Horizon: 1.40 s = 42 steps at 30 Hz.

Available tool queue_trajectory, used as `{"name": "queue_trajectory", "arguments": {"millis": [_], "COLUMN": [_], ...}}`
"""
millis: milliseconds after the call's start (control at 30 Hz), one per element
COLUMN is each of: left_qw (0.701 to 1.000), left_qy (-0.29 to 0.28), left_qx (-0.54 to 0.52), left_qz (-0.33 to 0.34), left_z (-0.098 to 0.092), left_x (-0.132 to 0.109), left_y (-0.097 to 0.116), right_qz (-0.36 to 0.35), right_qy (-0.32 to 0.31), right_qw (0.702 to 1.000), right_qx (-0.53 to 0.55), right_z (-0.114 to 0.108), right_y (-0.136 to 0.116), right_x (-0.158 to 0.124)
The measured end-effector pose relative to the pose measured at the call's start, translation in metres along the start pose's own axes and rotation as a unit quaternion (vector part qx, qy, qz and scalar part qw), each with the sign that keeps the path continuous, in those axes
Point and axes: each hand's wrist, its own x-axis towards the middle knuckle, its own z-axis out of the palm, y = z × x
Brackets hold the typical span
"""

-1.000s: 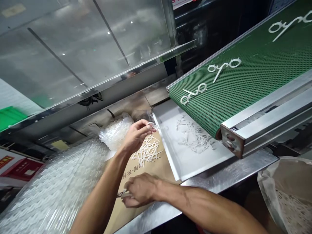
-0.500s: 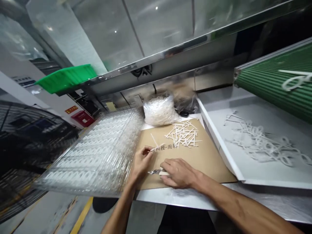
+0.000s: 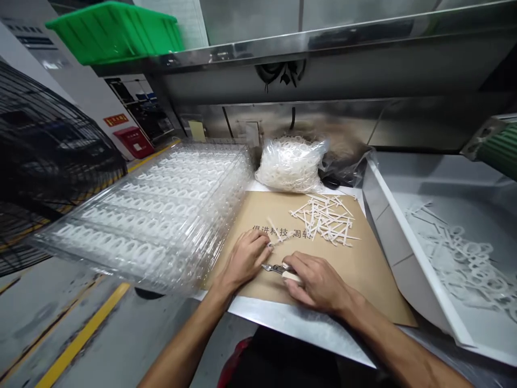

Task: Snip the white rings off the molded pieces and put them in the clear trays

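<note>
My left hand (image 3: pixel 244 260) rests on a brown cardboard sheet (image 3: pixel 363 269) and pinches a thin white plastic piece (image 3: pixel 278 241) at its fingertips. My right hand (image 3: pixel 317 283) is closed round a small cutter (image 3: pixel 278 269) with a pale handle, its metal jaws pointing left toward the white piece. A loose pile of white plastic sticks (image 3: pixel 325 218) lies on the cardboard just beyond both hands.
A stack of clear blister trays (image 3: pixel 153 207) fills the bench to the left. A clear bag of white parts (image 3: pixel 291 164) sits at the back. A grey tray (image 3: pixel 383 215) with white moulded parts (image 3: pixel 464 258) stands right, under a green conveyor (image 3: pixel 501 151). A green bin (image 3: pixel 117 29) sits up left.
The view swung left, away from the conveyor. My left hand came back from the stick pile to the cardboard's near edge with a white piece, meeting my right hand and its cutter.
</note>
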Motion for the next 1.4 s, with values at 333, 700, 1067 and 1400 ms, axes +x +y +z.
{"name": "queue_trajectory", "arguments": {"millis": [333,700,1067,1400], "left_qw": [0.999,1.000,0.979,0.963], "left_qy": [-0.011,0.003,0.185,0.252], "left_qx": [0.029,0.002,-0.084,-0.079], "left_qz": [0.023,-0.021,-0.003,0.049], "left_z": [0.000,0.001,-0.009,-0.010], "left_x": [-0.002,0.000,-0.004,-0.005], "left_y": [0.001,0.001,0.012,0.020], "right_qz": [0.013,0.022,0.185,0.216], "right_qy": [0.007,0.016,0.071,0.022], "right_qw": [1.000,1.000,0.954,0.930], "right_qx": [-0.002,-0.011,0.226,0.295], "right_z": [0.001,0.003,-0.012,-0.018], "right_y": [0.003,0.004,-0.008,-0.018], "right_x": [-0.001,-0.002,0.005,0.007]}}
